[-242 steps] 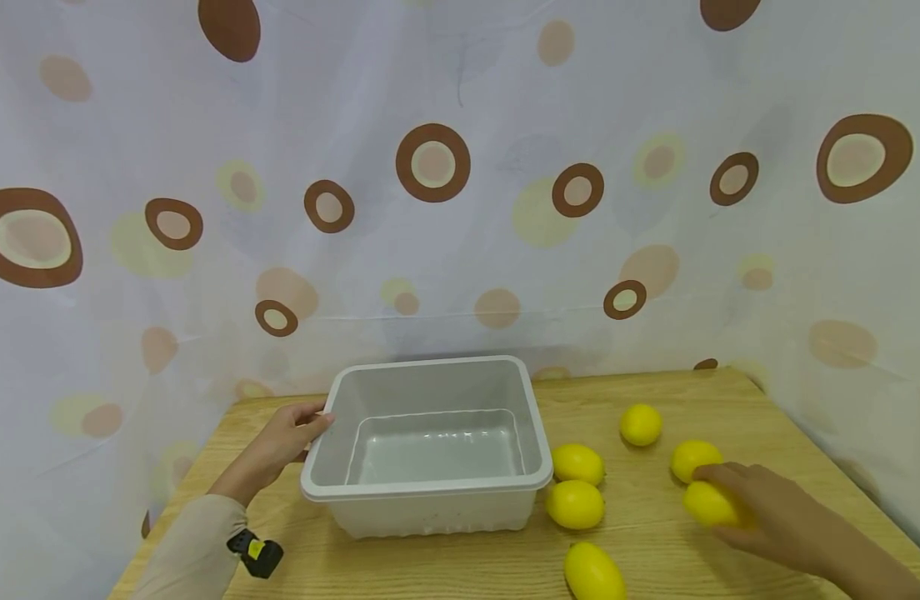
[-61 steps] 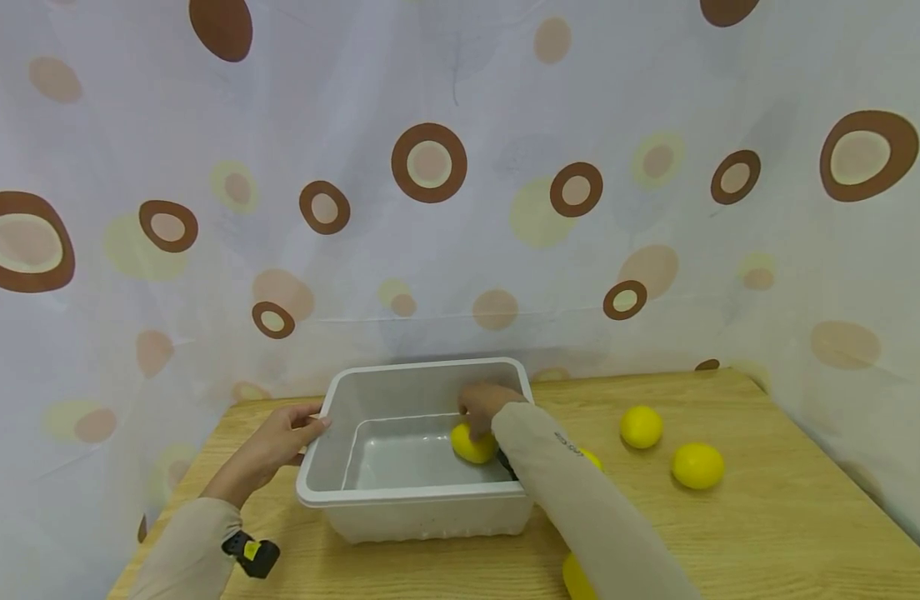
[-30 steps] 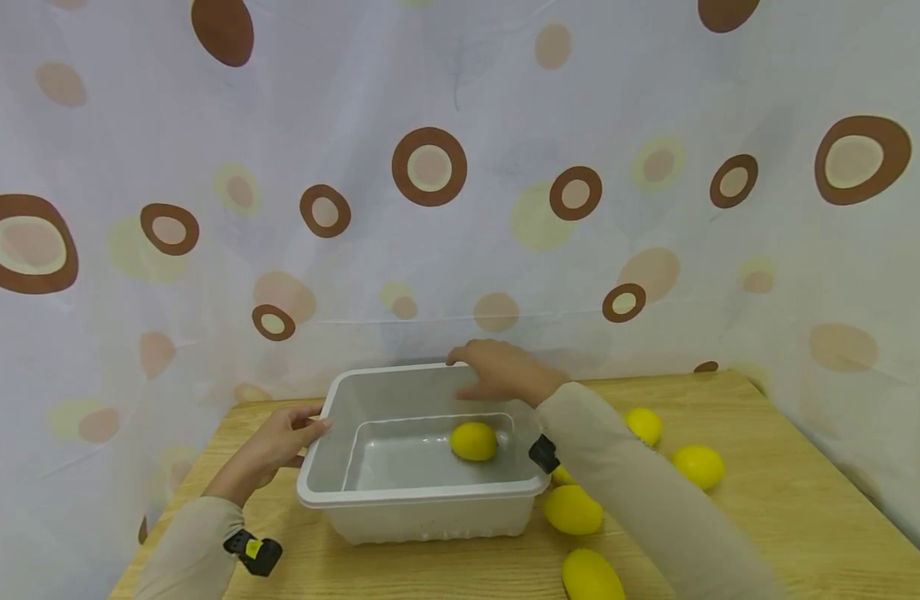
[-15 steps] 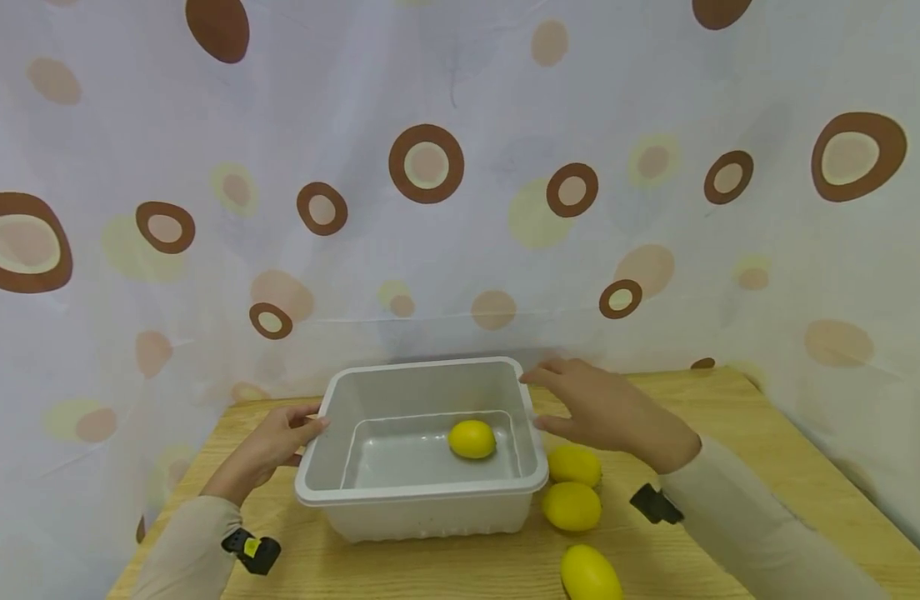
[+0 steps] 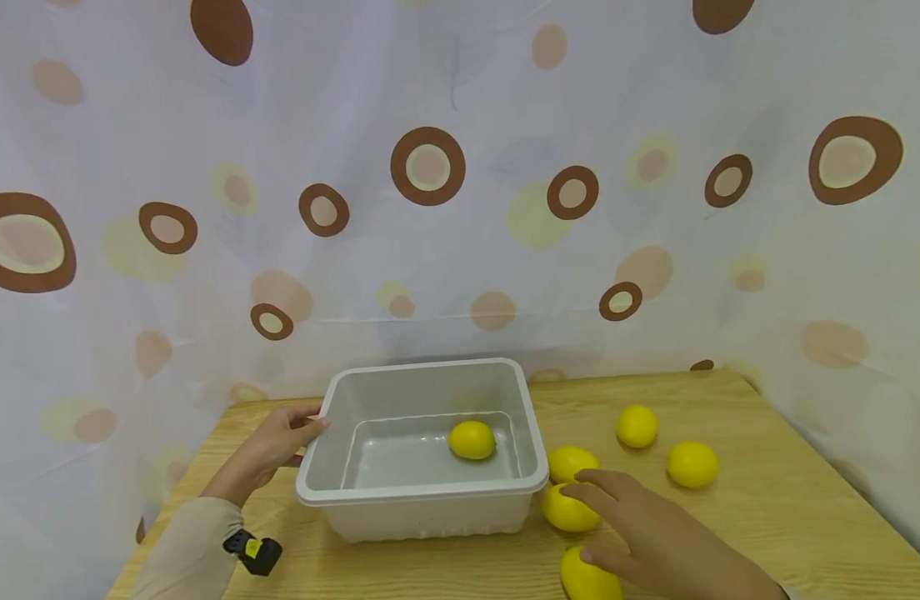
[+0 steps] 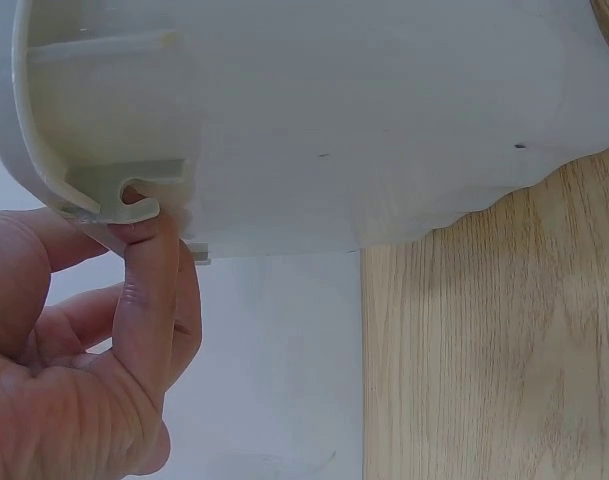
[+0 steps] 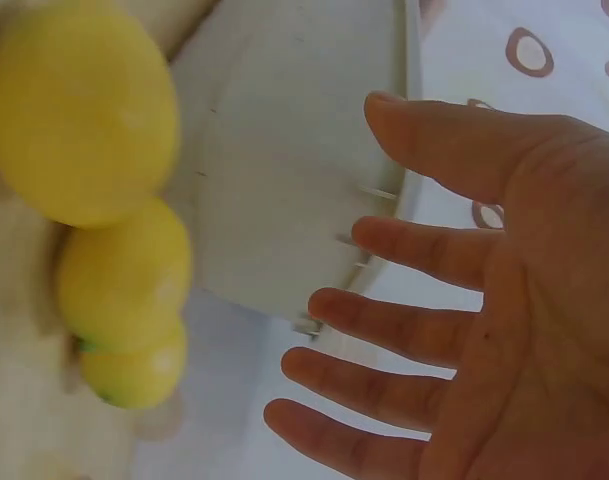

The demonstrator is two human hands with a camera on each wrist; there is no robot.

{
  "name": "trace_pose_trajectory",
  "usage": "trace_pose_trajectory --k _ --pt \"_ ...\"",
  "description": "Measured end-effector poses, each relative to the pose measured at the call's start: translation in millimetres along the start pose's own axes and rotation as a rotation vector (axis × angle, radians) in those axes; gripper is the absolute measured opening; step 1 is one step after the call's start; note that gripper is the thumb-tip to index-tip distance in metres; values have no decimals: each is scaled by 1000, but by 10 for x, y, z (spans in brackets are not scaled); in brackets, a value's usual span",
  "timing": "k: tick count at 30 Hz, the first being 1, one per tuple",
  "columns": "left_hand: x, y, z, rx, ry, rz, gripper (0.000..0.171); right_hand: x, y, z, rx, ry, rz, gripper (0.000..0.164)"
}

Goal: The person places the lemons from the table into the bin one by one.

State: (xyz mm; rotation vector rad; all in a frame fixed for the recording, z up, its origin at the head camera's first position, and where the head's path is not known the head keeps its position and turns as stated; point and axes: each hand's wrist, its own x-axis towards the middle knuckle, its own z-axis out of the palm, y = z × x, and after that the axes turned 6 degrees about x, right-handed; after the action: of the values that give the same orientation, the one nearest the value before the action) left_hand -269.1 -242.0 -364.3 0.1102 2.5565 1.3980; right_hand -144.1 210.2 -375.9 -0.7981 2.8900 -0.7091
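Observation:
My left hand [image 5: 276, 442] grips the left rim of a grey plastic basin [image 5: 422, 493], thumb over the rim and fingers curled under it, as the left wrist view shows at the rim's underside [image 6: 109, 190]. One lemon [image 5: 472, 440] lies inside the basin, right of its middle. My right hand [image 5: 651, 533] hovers over the lemons right of the basin with its fingers spread and holds nothing. Under and beside it are a front lemon [image 5: 586, 577], a middle lemon [image 5: 567, 510] and a lemon [image 5: 571, 461] behind that, partly covered by the fingers. In the right wrist view the palm [image 7: 544, 330] faces the basin wall.
Two more lemons, one farther back [image 5: 637, 427] and one to the right [image 5: 692, 464], lie on the wooden table [image 5: 760, 508]. A patterned curtain [image 5: 460, 250] hangs close behind the table and along its right side.
A lemon from the right side of the table now lies in the basin, released by my right hand. That hand has since moved out, rightward and nearer. My left hand stays on the rim.

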Motion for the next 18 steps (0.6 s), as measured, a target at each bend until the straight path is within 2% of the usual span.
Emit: trace_pose_trajectory --k 3,5,11,18 --pt "5 0 6 7 0 -2 54 -70 80 159 39 -50 49 64" --pt "3 1 3 10 3 -4 53 -86 126 264 40 -78 47 66" --pt "2 4 1 1 3 1 53 -100 193 513 118 -136 92 85" --pt "-2 3 13 -2 4 -3 54 -65 255 658 138 -144 32 81"
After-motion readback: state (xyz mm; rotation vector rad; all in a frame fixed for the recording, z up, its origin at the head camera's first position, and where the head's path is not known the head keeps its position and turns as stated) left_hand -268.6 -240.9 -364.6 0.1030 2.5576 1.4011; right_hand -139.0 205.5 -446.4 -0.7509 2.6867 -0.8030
